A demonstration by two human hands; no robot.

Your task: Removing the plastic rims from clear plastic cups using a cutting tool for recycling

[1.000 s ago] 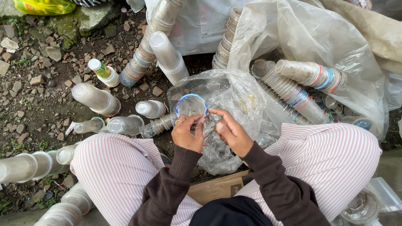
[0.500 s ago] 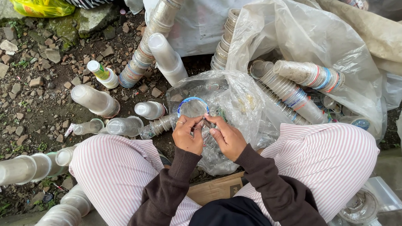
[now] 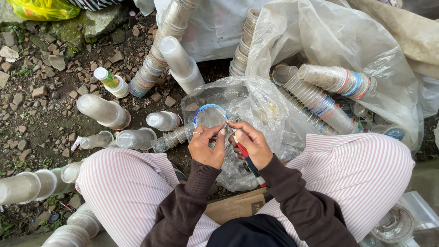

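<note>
Item: clear plastic cup [image 3: 210, 116] with blue-rimmed seal, held over the lap, above a clear bag [image 3: 259, 110].
Left hand [image 3: 206, 146]: closed on the cup's rim, steadying it.
Right hand [image 3: 250, 143]: closed on a red-handled knife [image 3: 250, 162], tip at the cup's edge.
Step, as judged: cutting the seal off the rim.
Next move calls for a firm cup grip and a shallow blade angle.
Around: stacked cups [image 3: 324, 101], loose cups [image 3: 104, 111] on gravel.
</note>
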